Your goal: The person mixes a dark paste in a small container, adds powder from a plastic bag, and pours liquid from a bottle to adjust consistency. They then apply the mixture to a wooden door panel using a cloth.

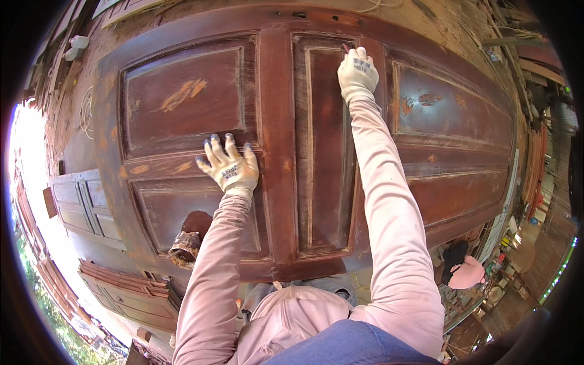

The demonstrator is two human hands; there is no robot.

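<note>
A large dark reddish-brown wooden door with raised panels lies flat in front of me, its finish worn and scratched in patches. My left hand, in a grey and white work glove, rests flat with spread fingers on the rail between two left panels. My right hand, gloved the same way, reaches far across and grips a small dark tool at the top edge of the narrow middle panel. Only the tool's tip shows beyond the glove.
A crumpled piece of brownish abrasive material lies on the lower left panel. Smaller grey panelled doors and stacked wooden frames sit at the left. A person in pink with dark hair crouches at the lower right.
</note>
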